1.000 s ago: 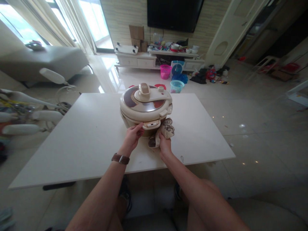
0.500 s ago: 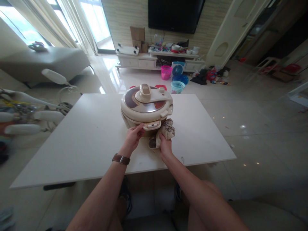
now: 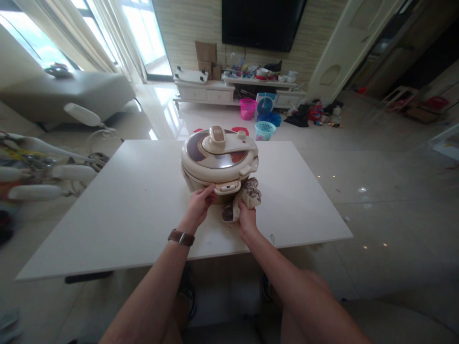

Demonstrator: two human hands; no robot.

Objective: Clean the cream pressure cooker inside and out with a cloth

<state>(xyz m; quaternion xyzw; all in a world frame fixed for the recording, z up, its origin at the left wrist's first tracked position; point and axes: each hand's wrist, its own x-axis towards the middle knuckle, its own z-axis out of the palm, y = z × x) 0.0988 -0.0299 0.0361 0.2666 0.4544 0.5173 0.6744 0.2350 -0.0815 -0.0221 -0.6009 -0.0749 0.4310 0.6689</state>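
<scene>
A cream electric pressure cooker (image 3: 201, 169) with a shiny dark lid stands on the white table (image 3: 136, 205). My left hand (image 3: 201, 200) has its thumb and fingers closed at the left end of the cooker's front handle (image 3: 227, 187). Bunched in my right hand (image 3: 246, 217) is a cream cloth (image 3: 251, 192) with a brown pattern, held close against the cooker's lower right front. Part of the cloth hangs down to the left, near the tabletop. The undersides of the left fingers are partly hidden.
Red objects (image 3: 239, 130) show behind the cooker. Beyond the table are a teal basket (image 3: 265, 129), a pink basket (image 3: 247, 110) and a cluttered TV cabinet (image 3: 218, 95). A white lamp-like frame (image 3: 36, 143) stands at the left.
The view has shifted very slightly. Both hands, the cloth and the pressure cooker keep their places relative to one another.
</scene>
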